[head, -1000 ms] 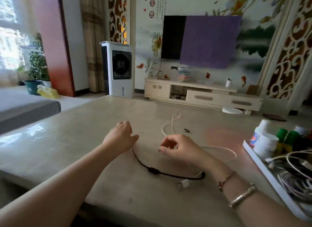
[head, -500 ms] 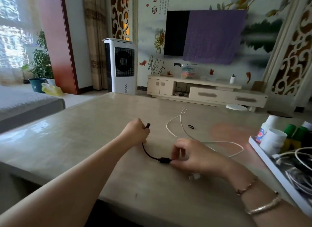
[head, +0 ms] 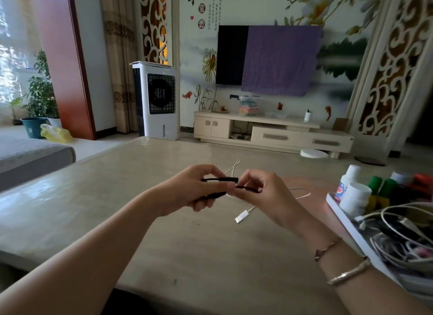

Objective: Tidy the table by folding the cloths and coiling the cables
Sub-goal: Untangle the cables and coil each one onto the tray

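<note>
Fingers of my left hand (head: 194, 188) and right hand (head: 260, 193) pinching short black cable (head: 220, 180) – folded into loops, raised above surface (head: 93, 197), white cable (head: 243, 215) lying slack beneath on surface, tray (head: 346, 223) of bottles and cables at right.

Soft daylight enters from a bright, overexposed window (head: 9, 64) far left of the hands, leaving pale glare on the table (head: 46, 193) on that side. The room beyond looks dim and hazy. Wide-angle distortion bends edges; forearms nearest the camera blur.
</note>
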